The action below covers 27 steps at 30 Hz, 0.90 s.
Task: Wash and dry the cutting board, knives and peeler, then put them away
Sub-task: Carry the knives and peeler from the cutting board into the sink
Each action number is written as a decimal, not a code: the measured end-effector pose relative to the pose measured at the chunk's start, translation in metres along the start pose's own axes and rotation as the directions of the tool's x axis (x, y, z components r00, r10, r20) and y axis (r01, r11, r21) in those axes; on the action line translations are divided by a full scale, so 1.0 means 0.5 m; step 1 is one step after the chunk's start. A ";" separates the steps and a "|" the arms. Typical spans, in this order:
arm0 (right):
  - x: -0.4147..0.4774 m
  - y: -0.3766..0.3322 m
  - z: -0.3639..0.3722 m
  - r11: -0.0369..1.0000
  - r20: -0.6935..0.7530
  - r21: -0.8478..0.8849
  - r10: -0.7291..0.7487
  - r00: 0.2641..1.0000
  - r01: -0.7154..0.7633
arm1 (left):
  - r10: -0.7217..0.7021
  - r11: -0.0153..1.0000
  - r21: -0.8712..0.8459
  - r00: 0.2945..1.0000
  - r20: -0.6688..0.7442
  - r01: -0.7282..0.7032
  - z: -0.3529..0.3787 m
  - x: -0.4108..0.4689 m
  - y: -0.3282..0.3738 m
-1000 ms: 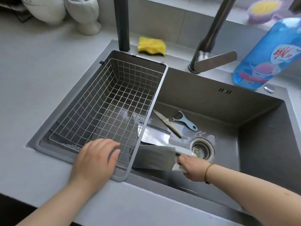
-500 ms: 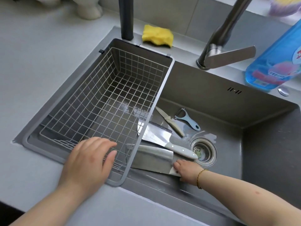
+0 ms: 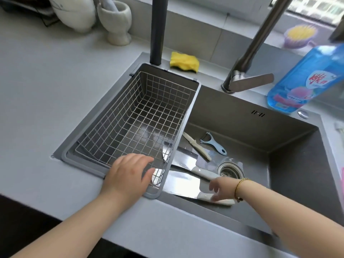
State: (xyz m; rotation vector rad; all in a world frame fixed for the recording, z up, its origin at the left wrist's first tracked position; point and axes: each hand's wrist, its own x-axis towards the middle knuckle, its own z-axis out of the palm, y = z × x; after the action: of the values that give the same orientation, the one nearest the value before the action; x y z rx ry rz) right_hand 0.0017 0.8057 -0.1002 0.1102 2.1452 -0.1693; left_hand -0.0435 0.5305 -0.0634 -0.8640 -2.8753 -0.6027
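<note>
- Grey countertop (image 3: 46, 94) frames a dark kitchen sink (image 3: 232, 112), with a wire basket (image 3: 188, 116) filling its nine-o'clock half.
- Two cleavers lie on the sink floor. The near cleaver (image 3: 178, 185) sits at six o'clock, and the second cleaver (image 3: 186, 158) lies just beyond it, its blade partly under the basket.
- A small knife (image 3: 196, 148) and a blue peeler (image 3: 214, 144) lie side by side toward twelve o'clock, not touching. No cutting board is in view.
- The right hand (image 3: 221, 189) is over the near cleaver's white handle, fingers loose and spread, not closed round it. Blur hides whether they touch it.
- The left hand (image 3: 128, 175) rests palm-down on the basket's six-o'clock corner, fingers relaxed.
- The likely hazard is the sink floor, which looks wet. A slick handle could slip on lifting, dropping one blade onto the other or across nearby fingers.
</note>
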 end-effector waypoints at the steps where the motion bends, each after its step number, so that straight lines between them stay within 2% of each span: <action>1: -0.022 -0.012 -0.018 1.000 -0.007 0.028 0.007 1.000 -0.007 | 0.020 1.000 -0.015 0.999 0.033 -0.019 -0.002 0.001 0.001; 4: -0.101 -0.064 -0.079 0.994 -0.071 0.110 0.013 0.997 -0.005 | 0.095 0.995 -0.047 0.993 0.070 -0.092 -0.038 -0.013 -0.003; 7: -0.173 -0.149 -0.120 0.975 -0.181 0.209 -0.036 0.983 0.074 | 0.129 0.987 -0.092 0.991 -0.017 -0.130 -0.115 -0.056 -0.030; 10: -0.219 -0.281 -0.148 0.948 -0.351 0.231 -0.128 0.927 0.219 | 0.014 0.995 -0.094 0.991 -0.129 -0.027 -0.198 -0.144 -0.096; 14: -0.250 -0.547 -0.152 0.873 -0.502 0.163 -0.327 0.801 0.459 | -0.237 0.969 -0.115 0.954 -0.182 0.218 -0.323 -0.320 -0.232; 15: -0.249 -0.630 -0.149 0.852 -0.514 0.127 -0.381 0.769 0.508 | -0.304 0.952 -0.093 0.917 -0.256 0.290 -0.350 -0.381 -0.274; 17: -0.255 -0.743 -0.131 0.815 -0.557 0.072 -0.445 0.701 0.575 | -0.407 0.912 -0.087 0.859 -0.311 0.400 -0.378 -0.460 -0.320; 19: -0.249 -0.897 -0.097 0.749 -0.549 -0.021 -0.562 0.618 0.662 | -0.541 0.835 -0.140 0.749 -0.383 0.532 -0.425 -0.574 -0.372; 22: -0.251 -1.096 -0.018 0.662 -0.460 -0.079 -0.687 0.562 0.745 | -0.639 0.730 -0.152 0.588 -0.496 0.666 -0.453 -0.711 -0.435; 24: -0.254 -1.212 0.047 0.587 -0.390 -0.122 -0.770 0.505 0.801 | -0.695 0.618 -0.198 0.411 -0.590 0.760 -0.473 -0.788 -0.462; 26: -0.266 -1.316 0.115 0.515 -0.294 -0.162 -0.839 0.457 0.842 | -0.737 0.495 -0.235 0.262 -0.623 0.836 -0.477 -0.871 -0.486; 27: -0.271 -1.351 0.145 0.492 -0.262 -0.159 -0.857 0.444 0.856 | -0.738 0.468 -0.268 0.206 -0.642 0.842 -0.478 -0.895 -0.490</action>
State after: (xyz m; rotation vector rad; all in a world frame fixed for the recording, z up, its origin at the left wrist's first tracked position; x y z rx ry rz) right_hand 0.0378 0.1258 0.0273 -1.0822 2.3119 -0.7952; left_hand 0.1894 0.0202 -0.0114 0.8948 -2.3109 -0.5589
